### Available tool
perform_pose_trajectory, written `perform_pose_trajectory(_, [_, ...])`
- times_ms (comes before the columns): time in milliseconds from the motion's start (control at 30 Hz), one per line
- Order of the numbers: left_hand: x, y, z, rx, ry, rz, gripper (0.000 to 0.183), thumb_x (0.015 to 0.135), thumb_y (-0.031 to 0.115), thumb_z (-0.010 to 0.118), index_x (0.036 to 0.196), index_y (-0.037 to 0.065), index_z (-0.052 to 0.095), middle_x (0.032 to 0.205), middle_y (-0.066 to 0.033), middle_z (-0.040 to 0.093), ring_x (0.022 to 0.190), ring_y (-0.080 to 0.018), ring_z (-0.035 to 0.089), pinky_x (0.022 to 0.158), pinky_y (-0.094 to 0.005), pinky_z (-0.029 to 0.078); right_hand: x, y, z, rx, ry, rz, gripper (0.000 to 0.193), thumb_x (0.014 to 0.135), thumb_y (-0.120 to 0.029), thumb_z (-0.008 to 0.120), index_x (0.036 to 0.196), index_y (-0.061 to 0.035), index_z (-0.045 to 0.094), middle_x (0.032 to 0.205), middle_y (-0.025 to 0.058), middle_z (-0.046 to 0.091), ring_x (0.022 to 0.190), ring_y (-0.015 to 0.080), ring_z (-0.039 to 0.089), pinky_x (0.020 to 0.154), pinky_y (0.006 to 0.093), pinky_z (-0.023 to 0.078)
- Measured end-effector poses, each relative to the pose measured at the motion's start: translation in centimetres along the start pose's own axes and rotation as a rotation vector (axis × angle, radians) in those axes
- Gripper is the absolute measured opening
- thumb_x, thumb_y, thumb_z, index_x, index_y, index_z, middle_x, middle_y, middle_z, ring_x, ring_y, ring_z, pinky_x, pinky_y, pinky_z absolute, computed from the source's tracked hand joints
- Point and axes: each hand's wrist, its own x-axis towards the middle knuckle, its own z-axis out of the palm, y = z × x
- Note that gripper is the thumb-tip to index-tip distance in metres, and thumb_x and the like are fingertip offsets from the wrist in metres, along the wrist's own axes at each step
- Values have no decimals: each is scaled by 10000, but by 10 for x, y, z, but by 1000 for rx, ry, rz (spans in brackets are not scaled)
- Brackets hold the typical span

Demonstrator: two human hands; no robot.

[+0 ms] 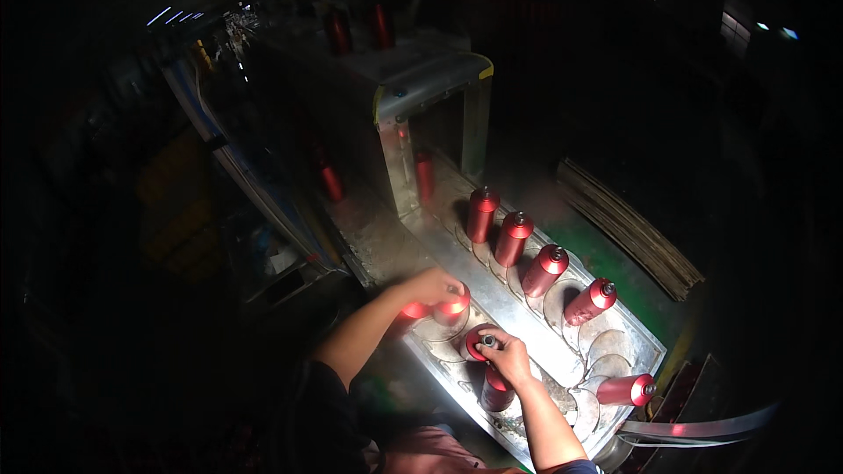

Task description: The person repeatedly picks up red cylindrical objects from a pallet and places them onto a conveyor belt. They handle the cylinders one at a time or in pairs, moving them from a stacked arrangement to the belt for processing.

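My left hand (pixel 436 285) has its fingers closed over the top of a red metal cylinder (pixel 451 307), hiding the neck. Another red cylinder (pixel 409 317) is partly covered by my left forearm. My right hand (pixel 507 356) pinches a small grey metal fitting (pixel 489 342) at the top of a red cylinder (pixel 472 346). From this angle I cannot tell whether the fitting is joined to it. Just below my right hand, one more red cylinder (pixel 497 392) is partly hidden by my wrist.
Several red cylinders, such as one (pixel 545 271), line the far side of the looped plate conveyor (pixel 608 344). One leaning cylinder (pixel 626 390) is at its right end. The conveyor passes through a metal housing (pixel 436 96). Long stacked strips (pixel 628 228) lie beyond, right.
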Motion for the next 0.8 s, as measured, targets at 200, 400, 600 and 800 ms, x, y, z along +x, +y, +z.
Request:
perform_pose_trajectory(200, [-18,6,-32,-272,270,33,308,917,173,697,1195,43,672,615,37,513,474,-40,425,429,-222,326,-52,14,-28,162,317,-42,415,875,-6,715,1281,-26,629,636,-85,456,531,7,389,483,197,338])
perform_pose_trajectory(400, [45,-33,-30,-513,533,179,246,956,156,643,1159,21,672,664,39,552,479,-26,444,426,-202,333,-89,66,-30,68,485,-50,329,900,29,652,1226,-10,643,689,-51,529,596,37,495,568,199,418])
perform_pose_trajectory(600, [-17,-23,-28,-224,723,500,151,924,84,636,1036,22,716,936,-43,673,849,-136,613,757,-254,495,-157,-37,-18,-173,801,-243,358,850,62,642,1202,-7,643,1046,65,628,940,143,618,845,271,505])
perform_pose_trajectory(800, [-139,35,116,47,1025,645,166,894,39,585,1003,28,710,1025,-75,695,978,-215,605,881,-325,461,-289,22,-60,-107,993,-302,325,855,92,634,1162,-16,657,1008,57,614,910,128,615,785,243,503])
